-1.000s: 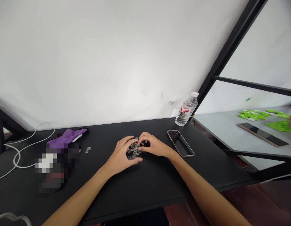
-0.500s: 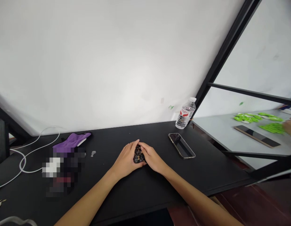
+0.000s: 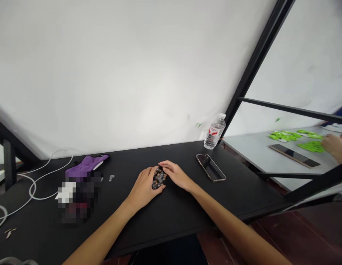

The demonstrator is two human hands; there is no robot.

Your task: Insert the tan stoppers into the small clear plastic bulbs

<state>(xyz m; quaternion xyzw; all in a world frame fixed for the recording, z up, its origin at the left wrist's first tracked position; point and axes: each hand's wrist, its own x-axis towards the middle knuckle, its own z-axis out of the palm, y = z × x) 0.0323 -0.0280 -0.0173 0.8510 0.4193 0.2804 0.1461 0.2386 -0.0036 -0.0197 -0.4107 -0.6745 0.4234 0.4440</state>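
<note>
On the black table, a small dark bundle [image 3: 159,178] of glossy black and amber-brown pieces sits between my hands; its exact kind is unclear. My left hand [image 3: 143,185] curls round its left side, the thumb along the near edge and the fingers along the far side. From the right, my right hand [image 3: 176,175] closes its thumb and fingertips on the bundle's upper right end. Both hands partly cover it, so its underside is hidden.
A phone [image 3: 210,167] lies right of my hands, with a water bottle [image 3: 215,131] behind it. Purple cloth [image 3: 86,164], a blurred patch and a white cable [image 3: 32,187] are at left. Beyond the black frame, another person's hand [image 3: 335,147] is near green pieces [image 3: 311,146].
My right hand has shifted away slightly, from cupping the bundle's side to its upper end, exposing more of it. The view has shifted a little. The other person's hand has moved.
</note>
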